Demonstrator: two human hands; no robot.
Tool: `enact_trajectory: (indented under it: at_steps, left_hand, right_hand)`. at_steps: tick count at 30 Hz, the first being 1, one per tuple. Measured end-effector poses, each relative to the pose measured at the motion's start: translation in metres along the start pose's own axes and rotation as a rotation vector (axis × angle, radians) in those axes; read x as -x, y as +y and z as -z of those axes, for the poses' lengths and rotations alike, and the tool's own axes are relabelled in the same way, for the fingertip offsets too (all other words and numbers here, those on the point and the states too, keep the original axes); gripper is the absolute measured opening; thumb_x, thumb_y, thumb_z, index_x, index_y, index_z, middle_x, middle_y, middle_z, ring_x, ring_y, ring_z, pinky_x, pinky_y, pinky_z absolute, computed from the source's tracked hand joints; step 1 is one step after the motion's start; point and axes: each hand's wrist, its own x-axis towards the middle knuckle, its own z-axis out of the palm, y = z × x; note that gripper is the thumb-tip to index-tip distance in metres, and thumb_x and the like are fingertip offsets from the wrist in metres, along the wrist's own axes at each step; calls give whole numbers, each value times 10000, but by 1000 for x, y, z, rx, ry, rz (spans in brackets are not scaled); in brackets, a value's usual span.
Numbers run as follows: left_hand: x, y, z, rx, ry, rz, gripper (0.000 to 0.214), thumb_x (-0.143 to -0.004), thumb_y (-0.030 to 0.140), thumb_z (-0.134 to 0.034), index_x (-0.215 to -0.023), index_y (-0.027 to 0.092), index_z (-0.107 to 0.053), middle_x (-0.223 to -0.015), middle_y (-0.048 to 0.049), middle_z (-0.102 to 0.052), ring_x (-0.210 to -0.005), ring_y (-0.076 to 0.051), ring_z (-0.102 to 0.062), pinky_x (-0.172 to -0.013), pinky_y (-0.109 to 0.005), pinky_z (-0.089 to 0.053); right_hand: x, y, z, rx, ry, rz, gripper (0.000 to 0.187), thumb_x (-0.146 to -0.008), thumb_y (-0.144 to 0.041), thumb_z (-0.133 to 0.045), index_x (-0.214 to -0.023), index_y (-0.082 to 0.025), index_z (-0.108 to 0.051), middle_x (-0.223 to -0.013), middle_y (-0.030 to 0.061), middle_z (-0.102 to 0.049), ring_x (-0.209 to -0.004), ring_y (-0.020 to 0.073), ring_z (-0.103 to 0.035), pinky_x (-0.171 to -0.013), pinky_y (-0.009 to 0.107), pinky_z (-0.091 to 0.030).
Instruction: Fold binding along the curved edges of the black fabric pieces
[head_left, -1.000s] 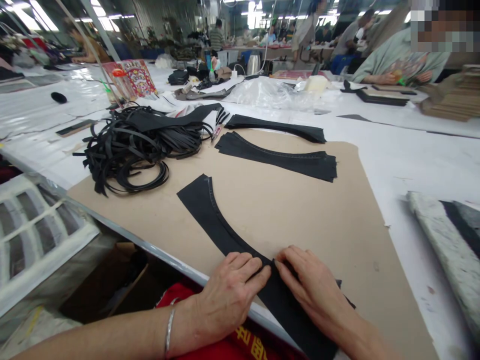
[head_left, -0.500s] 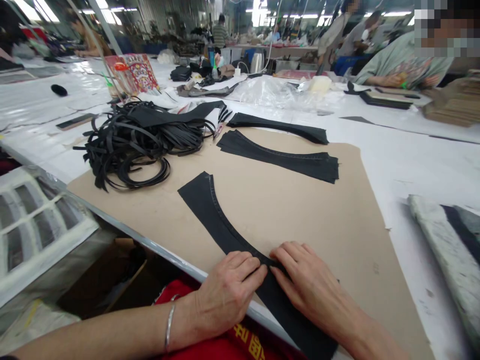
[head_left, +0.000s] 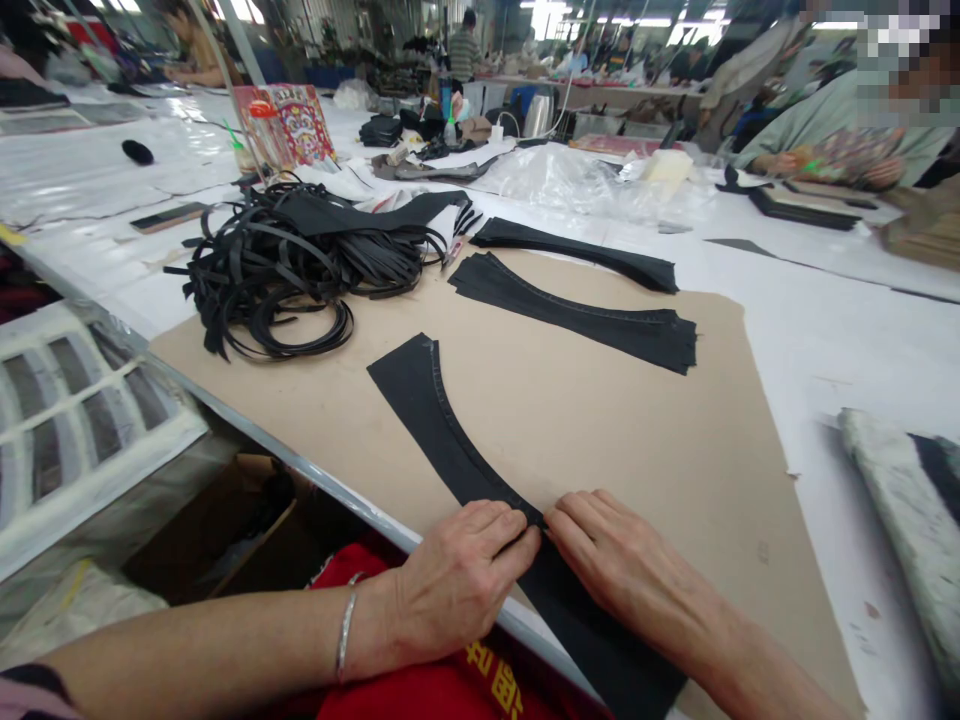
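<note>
A long, curved black strip of fabric or leather (head_left: 416, 410) lies slantwise on tan paperboard (head_left: 630, 430), with a narrow folded band along its inner curve. My left hand (head_left: 469, 575), a silver bangle at its wrist, pinches that band near the strip's middle. Close beside it, my right hand (head_left: 619, 565) has its fingers closed on the same edge; its thumb is mostly hidden. The strip's lower end passes under my right hand to the table's front edge. Beyond it rests a stack of similar curved black pieces (head_left: 577, 315), with another black stack (head_left: 577, 252) behind.
A tangled heap of thin black strips (head_left: 300, 270) lies at the left of the board. Clear plastic wrap (head_left: 547, 180) is further back. A white slatted rack (head_left: 75, 420) stands below the table's left edge. At the far right a person (head_left: 817, 130) handles something.
The view has shifted slightly, so the background sits further right. My right hand's fingers have drawn in closer to my left fingertips along the folded band. Both hands stay on the strip.
</note>
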Motion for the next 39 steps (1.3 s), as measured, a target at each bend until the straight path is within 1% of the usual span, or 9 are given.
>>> enact_trajectory:
  at_steps: [4,7,12,19,25,29,35,37,39]
  left_hand:
    - [-1,0,1,-4,-4,-4,336,-903,77,-393,-1205,76,-542,-1047,-121,-615,-1020,-208,-564,-920,-360,-510]
    - [-1,0,1,-3,-32,-6,318,-911,80,-383,-1183,76,-549,-999,-111,-611,-977,-211,-567,-890,-361,-513]
    - [-1,0,1,-19,-48,-4,305,-916,88,-389,-1174,75,-552,-997,-104,-602,-940,-206,-562,-872,-354,-507]
    - [-1,-1,1,-35,-43,-13,316,-923,110,-401,-1202,75,-544,-1008,-108,-616,-977,-207,-566,-888,-350,-503]
    - [-1,-1,-1,-44,-79,-20,287,-924,116,-421,-1173,73,-559,-1039,-104,-603,-956,-219,-548,-891,-357,-483]
    - [-2,1,-2,-60,-95,-6,285,-926,119,-421,-1175,79,-553,-1016,-100,-598,-913,-213,-544,-863,-353,-477]
    - [-3,1,0,-68,-88,1,312,-922,118,-418,-1209,68,-528,-1033,-102,-593,-921,-211,-537,-865,-350,-470]
    - [-3,1,0,-71,-90,4,323,-916,119,-425,-1221,70,-521,-1043,-102,-590,-925,-215,-535,-869,-356,-469]
    - [-2,1,1,-75,-97,6,334,-909,117,-436,-1229,72,-516,-1056,-101,-589,-928,-220,-533,-870,-362,-470]
  right_hand:
    - [-2,0,1,59,8,63,229,-874,-6,-399,-812,-179,-536,-772,42,-537,-671,184,-492,-639,315,-400]
    - [-2,1,0,91,3,91,209,-863,-7,-415,-824,-170,-540,-769,42,-533,-670,191,-487,-641,327,-401]
    - [-1,1,-2,89,14,92,209,-872,-17,-417,-789,-176,-525,-751,39,-525,-651,188,-474,-621,327,-383]
    - [0,2,-9,13,67,6,212,-915,-67,-415,-773,-195,-508,-731,20,-511,-639,177,-472,-630,318,-358]
    - [-5,-1,-5,-21,142,-50,229,-932,-98,-407,-743,-200,-487,-693,5,-493,-602,166,-463,-612,315,-335]
    - [-4,-2,-4,-71,173,-117,205,-941,-123,-402,-772,-198,-490,-696,1,-504,-607,160,-481,-617,312,-342]
    - [1,-1,-9,-180,162,-204,174,-949,-173,-418,-792,-210,-481,-718,-2,-521,-634,158,-511,-621,305,-370]
    - [2,0,-7,-262,122,-253,168,-959,-195,-412,-807,-214,-480,-737,-1,-530,-657,158,-525,-625,300,-389]
    - [4,1,-4,-363,58,-304,146,-971,-217,-392,-873,-215,-500,-801,11,-562,-720,163,-555,-668,307,-423]
